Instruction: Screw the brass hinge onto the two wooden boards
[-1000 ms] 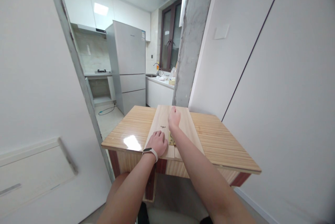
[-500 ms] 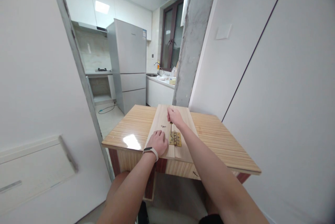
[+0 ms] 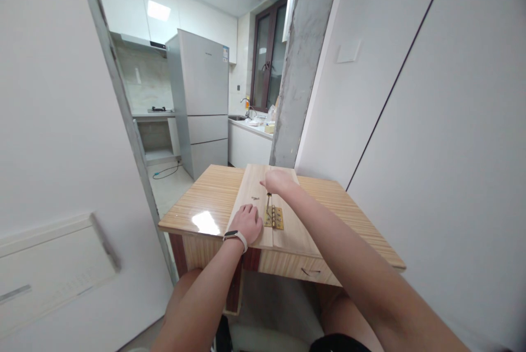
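A brass hinge [image 3: 274,218] lies across the seam between two pale wooden boards [image 3: 290,239], with screw heads showing in its leaves. My right hand [image 3: 278,181] is closed around the top of a screwdriver [image 3: 268,201], whose shaft points down to the hinge's left leaf. The tip's exact contact is too small to make out. My left hand [image 3: 249,222], a band on its wrist, lies flat on the left board just beside the hinge, fingers outstretched. Several loose screws [image 3: 255,198] rest on the left board beyond my left fingertips.
Under the boards stands a glossy wood-grain table [image 3: 349,220] with a drawer handle [image 3: 310,272] at its front. A white wall [image 3: 431,138] rises on the right and a white panel [image 3: 82,138] on the left. Behind are a fridge [image 3: 205,78] and a kitchen counter [image 3: 250,143].
My right hand has turned on the screwdriver, and its wrist and elbow have swung outward to the right. The left hand stays in place on the board.
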Demonstrator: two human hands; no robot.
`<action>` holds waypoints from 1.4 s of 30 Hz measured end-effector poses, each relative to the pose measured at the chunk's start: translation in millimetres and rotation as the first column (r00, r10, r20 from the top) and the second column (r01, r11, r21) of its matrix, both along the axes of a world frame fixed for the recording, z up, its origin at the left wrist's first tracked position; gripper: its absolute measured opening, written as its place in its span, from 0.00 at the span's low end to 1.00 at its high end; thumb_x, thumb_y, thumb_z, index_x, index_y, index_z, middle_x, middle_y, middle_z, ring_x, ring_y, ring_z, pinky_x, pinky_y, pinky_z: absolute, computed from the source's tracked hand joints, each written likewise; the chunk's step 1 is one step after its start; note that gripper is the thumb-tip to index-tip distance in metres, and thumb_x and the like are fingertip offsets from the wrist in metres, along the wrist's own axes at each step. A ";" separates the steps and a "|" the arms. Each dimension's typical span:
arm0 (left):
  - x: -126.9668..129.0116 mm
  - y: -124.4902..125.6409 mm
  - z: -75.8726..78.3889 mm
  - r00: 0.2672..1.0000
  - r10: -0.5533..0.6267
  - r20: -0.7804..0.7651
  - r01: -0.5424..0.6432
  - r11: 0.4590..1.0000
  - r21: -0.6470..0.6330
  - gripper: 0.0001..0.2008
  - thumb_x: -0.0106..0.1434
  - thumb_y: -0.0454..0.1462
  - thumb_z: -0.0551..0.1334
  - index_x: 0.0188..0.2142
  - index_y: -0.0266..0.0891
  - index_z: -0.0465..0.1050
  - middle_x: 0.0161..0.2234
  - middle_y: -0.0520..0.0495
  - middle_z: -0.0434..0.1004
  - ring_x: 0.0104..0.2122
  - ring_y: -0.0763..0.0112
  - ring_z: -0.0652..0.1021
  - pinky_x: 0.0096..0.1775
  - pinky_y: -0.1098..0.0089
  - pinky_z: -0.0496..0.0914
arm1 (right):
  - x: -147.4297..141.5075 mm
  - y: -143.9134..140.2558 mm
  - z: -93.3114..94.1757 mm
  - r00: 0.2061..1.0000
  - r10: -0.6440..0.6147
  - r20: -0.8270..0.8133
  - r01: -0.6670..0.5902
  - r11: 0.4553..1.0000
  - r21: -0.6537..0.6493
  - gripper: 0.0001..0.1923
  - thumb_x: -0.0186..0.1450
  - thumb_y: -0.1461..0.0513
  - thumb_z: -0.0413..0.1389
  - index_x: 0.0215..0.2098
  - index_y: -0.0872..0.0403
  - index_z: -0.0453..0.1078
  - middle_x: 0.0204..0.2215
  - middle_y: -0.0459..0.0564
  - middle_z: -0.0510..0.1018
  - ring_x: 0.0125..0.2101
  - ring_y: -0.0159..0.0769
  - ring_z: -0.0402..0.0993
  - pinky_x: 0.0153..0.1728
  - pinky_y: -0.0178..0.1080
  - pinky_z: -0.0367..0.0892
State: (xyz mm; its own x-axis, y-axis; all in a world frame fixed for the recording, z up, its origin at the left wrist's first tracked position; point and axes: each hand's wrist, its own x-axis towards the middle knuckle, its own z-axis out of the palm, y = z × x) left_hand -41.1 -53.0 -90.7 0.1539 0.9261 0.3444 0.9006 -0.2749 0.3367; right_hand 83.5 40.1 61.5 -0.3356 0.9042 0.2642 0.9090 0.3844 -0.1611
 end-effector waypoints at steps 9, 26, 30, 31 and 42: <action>-0.4 0.7 -2.7 1.000 -0.003 -0.016 0.003 1.000 0.013 0.16 0.70 0.43 0.50 0.50 0.40 0.71 0.54 0.39 0.71 0.57 0.57 0.66 0.60 0.59 0.58 | 1.9 -15.9 27.6 0.886 0.114 0.450 -0.057 0.989 -0.139 0.16 0.69 0.58 0.53 0.45 0.58 0.80 0.47 0.65 0.82 0.47 0.46 0.79 0.42 0.37 0.68; 1.3 1.4 -3.9 1.000 0.000 -0.015 0.000 0.999 0.035 0.18 0.70 0.43 0.51 0.52 0.39 0.70 0.56 0.39 0.71 0.58 0.56 0.66 0.60 0.59 0.58 | -0.3 -21.3 32.9 0.888 0.009 0.459 0.119 0.961 -0.249 0.24 0.67 0.48 0.57 0.42 0.62 0.80 0.42 0.66 0.83 0.45 0.49 0.79 0.42 0.39 0.70; 0.5 0.7 -3.6 1.000 0.000 -0.022 0.000 0.999 0.036 0.18 0.70 0.43 0.50 0.54 0.39 0.70 0.56 0.39 0.70 0.58 0.56 0.66 0.60 0.59 0.58 | -10.6 -27.6 44.8 0.898 0.095 0.429 0.141 0.863 -0.486 0.17 0.69 0.59 0.55 0.38 0.66 0.80 0.30 0.60 0.83 0.29 0.39 0.79 0.35 0.37 0.70; 0.3 0.5 -3.3 1.000 0.000 -0.023 0.001 0.999 0.038 0.18 0.70 0.43 0.51 0.53 0.39 0.70 0.56 0.39 0.71 0.58 0.56 0.66 0.60 0.59 0.59 | -11.5 -27.9 46.1 0.903 0.090 0.421 0.151 0.850 -0.504 0.16 0.69 0.60 0.55 0.38 0.66 0.80 0.28 0.59 0.83 0.27 0.37 0.77 0.34 0.36 0.70; 0.3 0.4 -1.8 1.000 0.003 -0.029 -0.002 1.000 0.021 0.17 0.70 0.42 0.51 0.52 0.40 0.70 0.55 0.39 0.71 0.58 0.57 0.66 0.60 0.59 0.59 | -5.1 -20.5 46.4 0.864 0.219 0.453 0.025 0.880 -0.474 0.11 0.64 0.63 0.60 0.42 0.61 0.79 0.32 0.57 0.84 0.27 0.36 0.77 0.32 0.35 0.68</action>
